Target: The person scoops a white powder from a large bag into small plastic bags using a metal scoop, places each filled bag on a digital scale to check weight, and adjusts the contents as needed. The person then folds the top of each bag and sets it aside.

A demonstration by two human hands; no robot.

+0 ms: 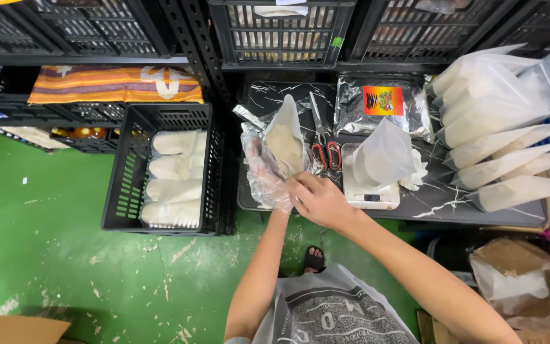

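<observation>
Dark marbled table [440,197] carries a soft, powder-filled pouch [286,143], judged limp and spillable, which is gripped low by gloved left hand [263,175] while right hand [318,200] is clenched at its base.

pouch [284,143] | translucent white, powder-filled | upright, held over table edge

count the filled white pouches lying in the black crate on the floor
4, stacked in a column in the black crate: top, second, third, bottom. More may lie hidden underneath.
</observation>
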